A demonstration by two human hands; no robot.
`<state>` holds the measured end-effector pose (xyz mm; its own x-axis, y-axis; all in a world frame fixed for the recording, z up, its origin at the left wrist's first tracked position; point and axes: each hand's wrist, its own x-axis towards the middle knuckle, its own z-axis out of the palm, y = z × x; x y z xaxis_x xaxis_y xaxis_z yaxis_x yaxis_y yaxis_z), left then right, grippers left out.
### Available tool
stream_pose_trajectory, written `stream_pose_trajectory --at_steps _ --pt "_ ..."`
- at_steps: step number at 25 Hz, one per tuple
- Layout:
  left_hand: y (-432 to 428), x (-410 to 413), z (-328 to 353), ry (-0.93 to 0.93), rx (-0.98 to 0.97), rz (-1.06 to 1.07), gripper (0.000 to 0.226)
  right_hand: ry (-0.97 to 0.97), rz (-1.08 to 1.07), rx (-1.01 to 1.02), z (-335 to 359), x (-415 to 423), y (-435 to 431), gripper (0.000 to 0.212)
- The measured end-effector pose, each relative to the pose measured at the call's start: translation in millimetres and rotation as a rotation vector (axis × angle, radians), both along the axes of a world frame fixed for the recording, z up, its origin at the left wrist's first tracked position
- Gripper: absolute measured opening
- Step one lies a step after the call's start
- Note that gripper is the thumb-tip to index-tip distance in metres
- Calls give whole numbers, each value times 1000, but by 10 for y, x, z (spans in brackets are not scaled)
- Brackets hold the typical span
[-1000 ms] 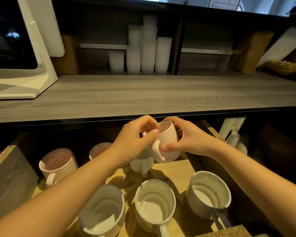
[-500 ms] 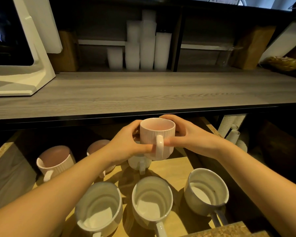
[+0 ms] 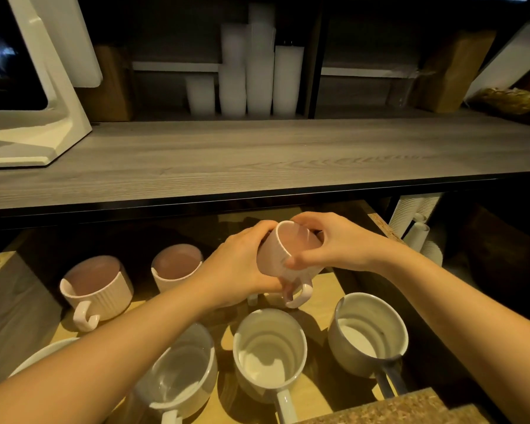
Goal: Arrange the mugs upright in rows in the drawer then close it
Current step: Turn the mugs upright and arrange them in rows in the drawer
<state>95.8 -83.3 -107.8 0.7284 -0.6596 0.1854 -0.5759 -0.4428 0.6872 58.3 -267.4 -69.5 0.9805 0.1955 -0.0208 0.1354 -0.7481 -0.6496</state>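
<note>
pink mug [image 3: 283, 255] in both hands, drawer [image 3: 325, 289] holding mugs

A pink ribbed mug [image 3: 283, 257] is being held above the open drawer [image 3: 328, 289], tilting with its mouth up and to the right and its handle pointing down. Two matching pink mugs [image 3: 97, 287] [image 3: 175, 269] are standing upright in the back row. Three grey-white mugs [image 3: 178, 374] [image 3: 270, 353] [image 3: 367, 335] are standing upright in front, handles facing the drawer front.
</note>
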Motion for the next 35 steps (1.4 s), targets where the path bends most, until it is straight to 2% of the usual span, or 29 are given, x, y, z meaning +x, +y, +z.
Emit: stream_pose_trajectory --at_steps 2,6,11,16,20,28,35 --pt "-42 26 -23 -6 35 19 79 -46 -51 -44 -11 37 -51 67" --pt "51 76 -164 -177 393 191 71 -42 -166 -231 -176 98 -172 84" --pt "248 195 -268 -313 629 257 74 20 -245 -341 -289 178 -300 81" --pt "230 173 -306 -291 643 248 70 111 -281 -446 -370 368 -342 76" --pt "216 192 -330 -389 650 267 62 162 -260 -426 -465 404 -356 73" --pt "157 192 -407 -474 614 332 54 142 -240 -346 -488 390 -354 56" --pt "163 192 -329 -432 623 338 58 141 -245 -321 -525 395 -390 66"
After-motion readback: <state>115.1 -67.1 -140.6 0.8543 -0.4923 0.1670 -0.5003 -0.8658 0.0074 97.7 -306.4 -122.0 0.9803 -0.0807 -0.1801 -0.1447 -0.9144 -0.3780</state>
